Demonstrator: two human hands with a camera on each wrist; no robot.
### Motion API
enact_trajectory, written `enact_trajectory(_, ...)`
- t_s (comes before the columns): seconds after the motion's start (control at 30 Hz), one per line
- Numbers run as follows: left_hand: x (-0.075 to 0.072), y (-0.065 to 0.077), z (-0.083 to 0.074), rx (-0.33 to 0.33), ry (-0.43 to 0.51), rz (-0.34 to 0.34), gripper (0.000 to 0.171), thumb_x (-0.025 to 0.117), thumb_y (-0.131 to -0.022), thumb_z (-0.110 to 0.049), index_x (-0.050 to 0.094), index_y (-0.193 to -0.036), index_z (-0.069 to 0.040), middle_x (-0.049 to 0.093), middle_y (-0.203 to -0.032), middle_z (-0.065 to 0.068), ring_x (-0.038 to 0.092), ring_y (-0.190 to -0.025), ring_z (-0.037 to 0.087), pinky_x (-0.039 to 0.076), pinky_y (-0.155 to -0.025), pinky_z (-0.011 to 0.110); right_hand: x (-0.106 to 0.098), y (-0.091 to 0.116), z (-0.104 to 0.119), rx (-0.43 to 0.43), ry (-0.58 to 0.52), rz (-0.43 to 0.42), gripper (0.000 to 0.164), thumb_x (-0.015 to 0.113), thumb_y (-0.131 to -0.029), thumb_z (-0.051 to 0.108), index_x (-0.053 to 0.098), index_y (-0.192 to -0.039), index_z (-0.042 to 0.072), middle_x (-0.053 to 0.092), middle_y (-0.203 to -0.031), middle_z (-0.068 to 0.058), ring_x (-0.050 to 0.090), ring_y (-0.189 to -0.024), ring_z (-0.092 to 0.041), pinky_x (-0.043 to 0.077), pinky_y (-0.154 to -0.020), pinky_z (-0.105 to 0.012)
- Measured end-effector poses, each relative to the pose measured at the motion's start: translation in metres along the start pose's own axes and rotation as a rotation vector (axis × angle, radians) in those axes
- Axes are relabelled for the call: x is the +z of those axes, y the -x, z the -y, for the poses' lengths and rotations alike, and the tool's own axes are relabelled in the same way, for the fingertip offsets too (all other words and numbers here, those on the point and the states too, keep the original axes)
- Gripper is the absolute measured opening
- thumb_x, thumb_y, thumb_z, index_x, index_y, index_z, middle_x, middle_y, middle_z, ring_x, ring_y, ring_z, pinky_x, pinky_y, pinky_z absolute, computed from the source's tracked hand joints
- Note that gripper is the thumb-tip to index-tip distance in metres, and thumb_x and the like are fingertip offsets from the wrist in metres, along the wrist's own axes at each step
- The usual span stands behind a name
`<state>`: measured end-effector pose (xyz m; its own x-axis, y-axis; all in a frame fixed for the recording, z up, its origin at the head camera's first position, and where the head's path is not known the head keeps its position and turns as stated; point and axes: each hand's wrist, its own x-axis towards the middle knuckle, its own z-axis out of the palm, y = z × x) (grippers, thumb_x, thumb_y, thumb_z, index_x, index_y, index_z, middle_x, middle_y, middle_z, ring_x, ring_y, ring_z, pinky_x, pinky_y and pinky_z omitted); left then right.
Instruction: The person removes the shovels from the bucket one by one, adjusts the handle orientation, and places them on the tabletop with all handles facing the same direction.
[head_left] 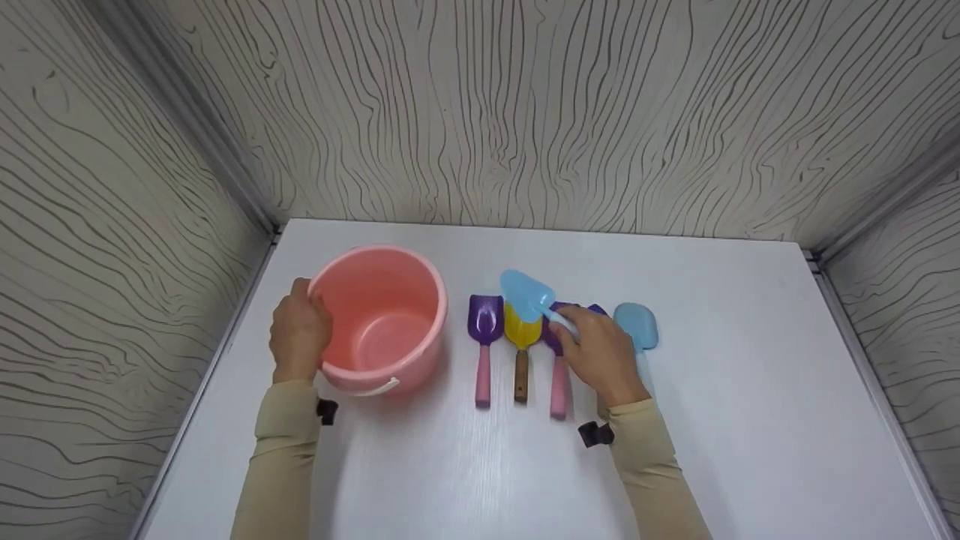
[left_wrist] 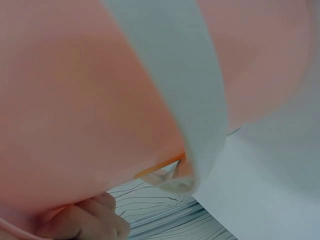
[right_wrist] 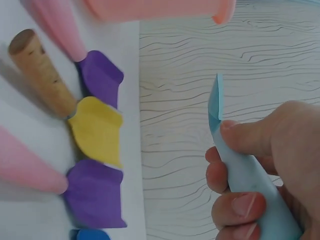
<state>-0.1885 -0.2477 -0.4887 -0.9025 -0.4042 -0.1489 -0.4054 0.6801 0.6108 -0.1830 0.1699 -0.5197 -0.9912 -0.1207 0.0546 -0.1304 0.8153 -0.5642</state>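
Note:
On the left of the table stands a pink bucket [head_left: 427, 367], its mouth toward the head camera. My left hand [head_left: 298, 330] grips its left rim, and the left wrist view shows its pink wall with a broad white carrying handle [left_wrist: 185, 75]. My right hand [head_left: 600, 352] holds a light blue toy shovel [head_left: 525, 292] by the handle, thumb along it, blade pointing left above the row. Below lie a purple shovel [head_left: 486, 319], a yellow shovel [head_left: 521, 375] with wooden handle, and another purple shovel [head_left: 558, 390]. A blue-bladed one [right_wrist: 92, 235] is mostly hidden by my hand.
A second light blue shovel [head_left: 636, 326] lies at the right end of the row. The white table [head_left: 750, 375] is enclosed by wood-grain-patterned panels [head_left: 495, 112] at the back and both sides. A small dark wrist device [head_left: 596, 434] sits by each cuff.

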Motion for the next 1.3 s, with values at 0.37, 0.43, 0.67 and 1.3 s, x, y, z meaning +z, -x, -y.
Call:
enact_trajectory(0.37,0.0,0.0,0.002,0.026,-0.001,-0.023,0.041,0.036,-0.117,-0.028,0.05,-0.145,-0.001,0.067,-0.125,0.028,0.072,-0.102,0.043,0.059,-0.077,0.055,0.0,0.011,-0.033,0.064,-0.064,-0.078,0.039,0.067,-0.107,0.021,0.065,-0.139,-0.002,0.073,-0.124,-0.021,0.071,-0.104,-0.035,0.06,-0.093,-0.054)
enact_trajectory(0.43,0.0,0.0,0.002,0.036,-0.007,-0.031,0.041,0.036,-0.117,-0.028,0.051,-0.145,-0.001,0.067,-0.125,0.029,0.071,-0.103,0.045,0.059,-0.078,0.058,-0.001,0.012,-0.041,0.057,-0.072,-0.102,0.038,0.066,-0.107,0.02,0.065,-0.138,-0.003,0.072,-0.128,-0.023,0.071,-0.111,-0.039,0.058,-0.095,-0.057)
enact_trajectory(0.67,-0.001,-0.001,0.003,0.031,-0.017,0.004,0.04,0.042,-0.113,-0.019,0.047,-0.148,-0.002,0.066,-0.127,0.03,0.072,-0.099,0.044,0.059,-0.076,0.055,-0.003,0.021,-0.069,0.095,-0.071,-0.152,0.038,0.066,-0.107,0.018,0.065,-0.137,-0.004,0.072,-0.126,-0.026,0.072,-0.107,-0.041,0.057,-0.088,-0.061)
enact_trajectory(1.3,-0.002,0.0,0.003,0.002,0.025,0.04,0.055,0.053,-0.096,-0.005,0.045,-0.15,-0.004,0.066,-0.128,0.029,0.072,-0.082,0.032,0.057,-0.06,0.038,-0.028,0.044,-0.119,0.246,-0.057,-0.155,0.04,0.06,-0.109,0.016,0.06,-0.142,-0.007,0.068,-0.13,-0.033,0.068,-0.11,-0.044,0.055,-0.092,-0.06)
